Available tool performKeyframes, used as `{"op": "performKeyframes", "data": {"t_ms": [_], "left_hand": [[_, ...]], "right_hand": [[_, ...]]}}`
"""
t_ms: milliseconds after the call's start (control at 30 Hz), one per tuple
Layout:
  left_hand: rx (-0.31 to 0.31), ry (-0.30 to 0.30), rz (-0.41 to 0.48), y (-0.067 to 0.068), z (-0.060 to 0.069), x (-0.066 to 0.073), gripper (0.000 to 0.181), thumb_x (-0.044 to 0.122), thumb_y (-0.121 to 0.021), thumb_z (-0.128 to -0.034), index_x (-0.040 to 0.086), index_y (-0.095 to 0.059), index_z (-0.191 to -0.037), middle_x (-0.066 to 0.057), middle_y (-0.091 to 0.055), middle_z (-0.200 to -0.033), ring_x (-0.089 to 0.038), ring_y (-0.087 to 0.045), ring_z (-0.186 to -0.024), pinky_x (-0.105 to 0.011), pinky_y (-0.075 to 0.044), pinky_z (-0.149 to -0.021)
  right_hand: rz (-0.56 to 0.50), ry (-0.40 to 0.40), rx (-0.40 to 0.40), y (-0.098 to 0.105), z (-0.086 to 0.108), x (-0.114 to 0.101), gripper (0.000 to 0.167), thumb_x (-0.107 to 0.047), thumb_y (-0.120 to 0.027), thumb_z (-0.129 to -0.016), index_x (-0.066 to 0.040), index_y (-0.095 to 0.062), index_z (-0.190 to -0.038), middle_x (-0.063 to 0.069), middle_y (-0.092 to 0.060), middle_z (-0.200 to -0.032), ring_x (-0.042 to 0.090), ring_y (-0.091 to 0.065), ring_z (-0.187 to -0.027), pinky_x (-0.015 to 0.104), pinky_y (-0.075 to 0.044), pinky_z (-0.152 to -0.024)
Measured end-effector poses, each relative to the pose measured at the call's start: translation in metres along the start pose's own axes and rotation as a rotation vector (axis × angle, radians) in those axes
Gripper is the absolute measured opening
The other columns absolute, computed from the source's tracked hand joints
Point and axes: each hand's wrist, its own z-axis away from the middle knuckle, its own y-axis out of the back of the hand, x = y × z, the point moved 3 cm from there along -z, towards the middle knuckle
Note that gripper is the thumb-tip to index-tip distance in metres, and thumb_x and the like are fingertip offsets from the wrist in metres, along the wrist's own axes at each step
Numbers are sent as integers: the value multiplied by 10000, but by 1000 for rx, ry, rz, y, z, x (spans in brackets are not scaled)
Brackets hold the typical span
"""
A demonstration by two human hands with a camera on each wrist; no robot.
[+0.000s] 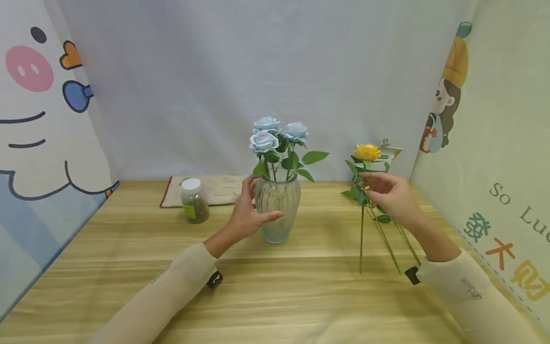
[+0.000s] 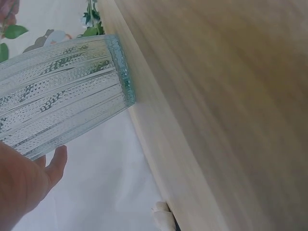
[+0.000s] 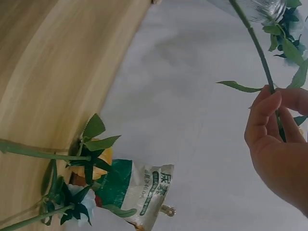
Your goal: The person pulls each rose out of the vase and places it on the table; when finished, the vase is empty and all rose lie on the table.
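A ribbed clear glass vase (image 1: 278, 210) (image 2: 67, 91) holds several light blue roses (image 1: 264, 142). My left hand (image 1: 249, 215) (image 2: 29, 180) is curled round the vase's left side, thumb across its front. My right hand (image 1: 393, 196) (image 3: 279, 139) pinches the green stem (image 3: 260, 53) of a yellow rose (image 1: 367, 152) just under its bloom, and the stem hangs down, upright, to the right of the vase. Further flowers lie on the table beside and behind that hand, among them a yellow one (image 3: 103, 156) and a pale one (image 3: 83, 204).
A white-capped jar (image 1: 195, 203) stands left of the vase, in front of a cream glove (image 1: 223, 188) with a red edge. A green and white packet (image 3: 139, 187) with a metal clip is at the back right. Curtains hang behind and at both sides of the wooden table (image 1: 275, 296).
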Motion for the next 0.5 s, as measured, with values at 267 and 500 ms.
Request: {"op": "performKeyframes", "data": {"t_ms": [267,500], "left_hand": [[-4,15,5,1,1,-1,1034,218,-886,-761,183,-183,-1519,-139,-306,-1569,-367,-269,-1449,-633,-298,-1086],[-7,10,-10,2,2,-1,1036,235,-882,-766,185,-174,-1521,-133,-320,-1565,-371,-292,-1438,-645,-303,-1077]], "right_hand": [[22,-150,-120,-8,-5,25,412,19,-602,-935,47,-564,-1344,17,-691,-1082,92,-642,-797,283,-517,-576],[58,-218,-233,-11,-8,39,505,-2,-644,-905,13,-531,-1397,244,-619,-1245,100,-675,-891,318,-544,-649]]}}
